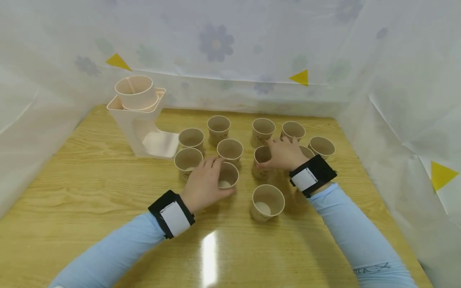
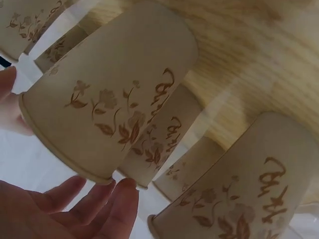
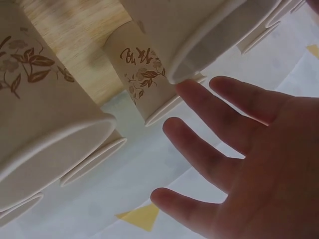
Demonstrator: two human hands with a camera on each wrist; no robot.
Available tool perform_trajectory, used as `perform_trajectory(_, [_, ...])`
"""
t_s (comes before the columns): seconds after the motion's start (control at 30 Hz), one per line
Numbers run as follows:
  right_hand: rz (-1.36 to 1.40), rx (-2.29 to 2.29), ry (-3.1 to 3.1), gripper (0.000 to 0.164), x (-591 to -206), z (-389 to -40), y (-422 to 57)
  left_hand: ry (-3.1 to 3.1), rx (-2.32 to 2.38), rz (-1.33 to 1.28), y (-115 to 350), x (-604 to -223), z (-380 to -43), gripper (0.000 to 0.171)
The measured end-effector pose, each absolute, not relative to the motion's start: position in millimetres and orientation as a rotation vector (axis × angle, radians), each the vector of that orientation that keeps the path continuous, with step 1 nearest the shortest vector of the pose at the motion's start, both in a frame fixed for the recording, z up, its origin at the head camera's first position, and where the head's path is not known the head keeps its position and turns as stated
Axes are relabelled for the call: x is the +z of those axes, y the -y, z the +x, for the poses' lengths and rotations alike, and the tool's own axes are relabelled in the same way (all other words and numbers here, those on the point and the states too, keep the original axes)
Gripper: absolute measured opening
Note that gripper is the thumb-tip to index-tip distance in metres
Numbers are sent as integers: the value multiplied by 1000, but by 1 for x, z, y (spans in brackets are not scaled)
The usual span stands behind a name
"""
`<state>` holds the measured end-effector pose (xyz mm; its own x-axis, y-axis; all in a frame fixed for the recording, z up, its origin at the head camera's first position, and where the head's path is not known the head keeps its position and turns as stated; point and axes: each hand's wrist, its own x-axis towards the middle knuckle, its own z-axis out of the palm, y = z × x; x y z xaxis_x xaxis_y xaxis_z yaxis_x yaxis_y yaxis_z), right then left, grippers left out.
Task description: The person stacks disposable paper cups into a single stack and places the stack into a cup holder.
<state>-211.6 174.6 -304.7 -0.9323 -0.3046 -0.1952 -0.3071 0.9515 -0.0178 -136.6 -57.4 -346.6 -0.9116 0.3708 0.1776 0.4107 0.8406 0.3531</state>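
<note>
Sheeting hangs to our left and along the back, with yellow triangles on it; on the wooden table before it we see a pale stand with a round container seated in its top. Right of its base stand an upper-left cup and a lower-left cup, the latter just beside the knuckles of our left hand. A back cup and a middle cup stand beyond, hemming that hand in. Its fingers and thumb curve round the rim of an upright cup, holding it at its mouth. Further right, a front cup stands nearest us, then our right hand, spread wide over a second upright cup, its fingers nearly straight; one fingertip appears to meet the rim. Close round it stand a rear cup, a far cup, a half-hidden cup behind the wrist, and, rightmost, an outer cup.
</note>
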Motion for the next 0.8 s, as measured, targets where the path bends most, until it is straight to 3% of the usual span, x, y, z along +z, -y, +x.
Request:
perform_trajectory(0.47, [-473,-23,-2927,83,-298,-209,-174,2886,-993,-541,62,-361,-128,88])
perform_trajectory(0.8, [-609,-183,-3077,72,-232,-167,-170,2864,-1246,-519,57,-371,-119,98])
